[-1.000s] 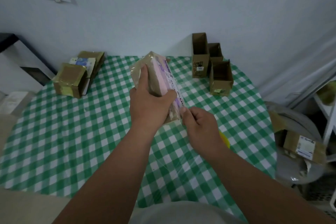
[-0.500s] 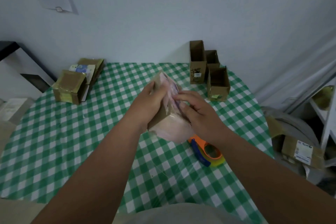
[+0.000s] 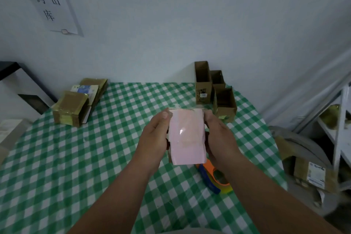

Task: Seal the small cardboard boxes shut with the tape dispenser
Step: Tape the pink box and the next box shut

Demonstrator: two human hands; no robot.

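Box (image 3: 187, 137) now upright, apparently between both hands (image 3: 218, 135).

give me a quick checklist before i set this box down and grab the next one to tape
1. Box held securely: ok. The left hand and right hand grip the pink-faced box from both sides, above the table.
2. Tape on the facing side: ok. A glossy film covers the pink face.
3. Other sides sealed: cannot tell, they face away.
4. Tape dispenser within reach: ok. The tape dispenser lies on the checked tablecloth just below the right hand.
5. Place for finished boxes: ok. The taped boxes sit at the far left with bare cloth beside them.
6. Next box available: ok. The open boxes stand at the far right.
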